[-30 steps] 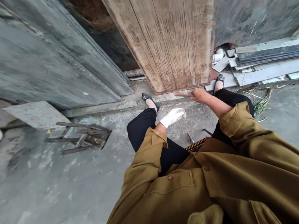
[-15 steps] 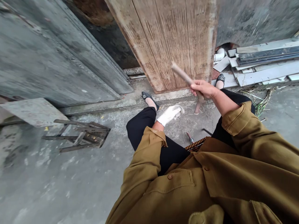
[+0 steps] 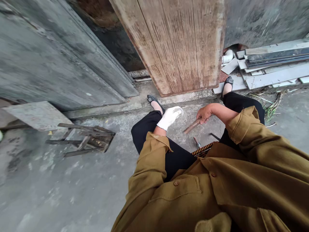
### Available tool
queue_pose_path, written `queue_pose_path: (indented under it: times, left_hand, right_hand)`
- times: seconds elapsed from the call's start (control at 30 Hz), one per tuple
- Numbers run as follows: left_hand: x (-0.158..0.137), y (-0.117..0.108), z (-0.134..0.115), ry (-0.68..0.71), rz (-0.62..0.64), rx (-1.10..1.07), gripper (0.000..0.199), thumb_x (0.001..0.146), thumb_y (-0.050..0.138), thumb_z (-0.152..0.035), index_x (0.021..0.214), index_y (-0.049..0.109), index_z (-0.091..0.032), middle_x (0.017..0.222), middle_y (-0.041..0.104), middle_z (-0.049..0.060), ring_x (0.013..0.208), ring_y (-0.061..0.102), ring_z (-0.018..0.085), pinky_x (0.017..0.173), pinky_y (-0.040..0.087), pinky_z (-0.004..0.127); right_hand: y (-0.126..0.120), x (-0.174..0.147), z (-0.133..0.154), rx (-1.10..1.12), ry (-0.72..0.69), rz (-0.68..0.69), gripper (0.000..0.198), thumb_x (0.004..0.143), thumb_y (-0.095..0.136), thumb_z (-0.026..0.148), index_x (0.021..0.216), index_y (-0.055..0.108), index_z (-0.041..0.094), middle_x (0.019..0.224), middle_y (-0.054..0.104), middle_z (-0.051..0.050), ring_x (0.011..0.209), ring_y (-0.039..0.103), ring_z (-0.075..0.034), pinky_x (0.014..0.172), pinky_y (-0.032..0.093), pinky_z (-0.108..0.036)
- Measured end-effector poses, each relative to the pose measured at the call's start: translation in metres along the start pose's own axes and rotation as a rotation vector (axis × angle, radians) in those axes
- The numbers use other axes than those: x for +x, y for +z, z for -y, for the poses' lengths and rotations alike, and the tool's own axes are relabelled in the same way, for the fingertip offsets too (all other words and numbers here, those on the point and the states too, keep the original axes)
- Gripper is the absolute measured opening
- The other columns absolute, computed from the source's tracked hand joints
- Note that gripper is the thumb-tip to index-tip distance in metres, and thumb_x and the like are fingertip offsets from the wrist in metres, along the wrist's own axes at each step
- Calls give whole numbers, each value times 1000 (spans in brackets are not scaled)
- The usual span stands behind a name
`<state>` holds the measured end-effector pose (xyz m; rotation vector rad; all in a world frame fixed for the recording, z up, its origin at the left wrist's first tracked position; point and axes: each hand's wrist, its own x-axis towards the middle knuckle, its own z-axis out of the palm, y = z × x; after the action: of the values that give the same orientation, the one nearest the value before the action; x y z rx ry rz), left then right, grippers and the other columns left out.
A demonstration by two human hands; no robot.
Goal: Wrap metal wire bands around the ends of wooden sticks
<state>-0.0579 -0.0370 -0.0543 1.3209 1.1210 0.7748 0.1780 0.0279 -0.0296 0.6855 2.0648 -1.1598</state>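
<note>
My right hand (image 3: 205,113) is bare and closed around a brown wooden stick (image 3: 191,125), which slants down to the left, low over the concrete. To its left is my left hand (image 3: 170,117) in a white knitted glove. The gloved fingers are bent together, and whatever they hold, if anything, is hidden. Between my knees lies a small tool with a reddish end (image 3: 196,141), its kind unclear. A thin dark bar (image 3: 214,136) rests to the right of that tool.
A plank door panel (image 3: 178,48) stands ahead, above the concrete step (image 3: 135,103). On the left an old wooden stool (image 3: 84,140) lies tipped over near a leaning board (image 3: 40,114). Stacked strips (image 3: 272,71), a white pipe elbow (image 3: 227,57) and cut grass (image 3: 272,108) are at right.
My right hand has come down and slightly left, and the stick that pointed up now points down toward the floor. My gloved left hand has shifted a little left and back.
</note>
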Motion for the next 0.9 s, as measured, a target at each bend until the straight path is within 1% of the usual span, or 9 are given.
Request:
queue_pose_path:
  times: [0.07, 0.17, 0.23, 0.33, 0.43, 0.53, 0.7, 0.8, 0.9]
  left_hand:
    - [3, -3, 4, 18, -30, 32, 33, 78, 62, -46, 81, 60, -14, 78, 61, 3, 69, 52, 12, 64, 41, 22]
    - [8, -4, 9, 31, -83, 145, 32, 80, 58, -45, 80, 60, -14, 78, 61, 3, 69, 51, 12, 65, 42, 23]
    - [11, -1, 11, 21, -126, 193, 32, 81, 58, -44, 78, 60, -13, 76, 61, 3, 67, 50, 12, 63, 42, 23]
    - [12, 8, 14, -73, -41, 132, 36, 81, 60, -48, 79, 62, -12, 69, 57, 1, 57, 43, 9, 55, 36, 22]
    - [9, 21, 13, -137, 215, 43, 40, 81, 62, -50, 85, 65, -11, 72, 59, 2, 54, 41, 7, 53, 34, 21]
    - [4, 29, 7, -87, 307, 10, 37, 81, 63, -48, 86, 66, -11, 82, 64, 6, 63, 49, 9, 58, 38, 21]
    - [1, 18, 0, -16, 227, 72, 31, 84, 59, -42, 85, 65, -11, 80, 63, 5, 62, 47, 9, 59, 37, 22]
    - [3, 9, 2, 46, 148, 138, 30, 86, 55, -41, 84, 64, -12, 78, 61, 3, 62, 46, 9, 60, 38, 22]
    - [5, 6, 4, 73, 94, 223, 29, 84, 55, -40, 86, 63, -12, 81, 62, 3, 68, 50, 12, 65, 41, 23]
  right_hand:
    - [3, -1, 5, 157, -147, 156, 34, 75, 75, 37, 97, 67, 12, 65, 59, 2, 59, 53, -11, 63, 41, -24]
    - [0, -13, 7, 283, -326, 161, 48, 71, 77, 52, 94, 64, 12, 67, 58, 3, 58, 51, -9, 60, 39, -23]
    - [-7, -27, 4, 351, -423, 12, 51, 72, 74, 58, 93, 62, 13, 70, 58, 2, 61, 51, -9, 60, 39, -23]
    - [-19, -46, -3, 466, -489, -438, 46, 84, 62, 60, 91, 58, 14, 75, 58, -1, 65, 52, -10, 63, 41, -23]
    - [-26, -50, -12, 539, -304, -824, 41, 97, 43, 54, 94, 56, 15, 83, 62, -6, 69, 55, -13, 67, 44, -25]
    - [-27, -38, -19, 287, 74, -980, 30, 96, 49, 41, 102, 60, 13, 95, 67, -12, 82, 61, -19, 75, 45, -28]
    - [-22, -19, -17, -182, 345, -771, 36, 92, 56, 37, 116, 65, 12, 116, 67, -20, 108, 62, -30, 86, 43, -35]
    - [-15, -12, -11, -212, 256, -523, 31, 89, 62, 34, 110, 70, 13, 107, 70, -17, 102, 65, -27, 84, 43, -32]
    - [-6, -7, -5, 7, 86, -138, 31, 81, 71, 38, 102, 72, 14, 78, 69, -6, 74, 64, -18, 73, 44, -28]
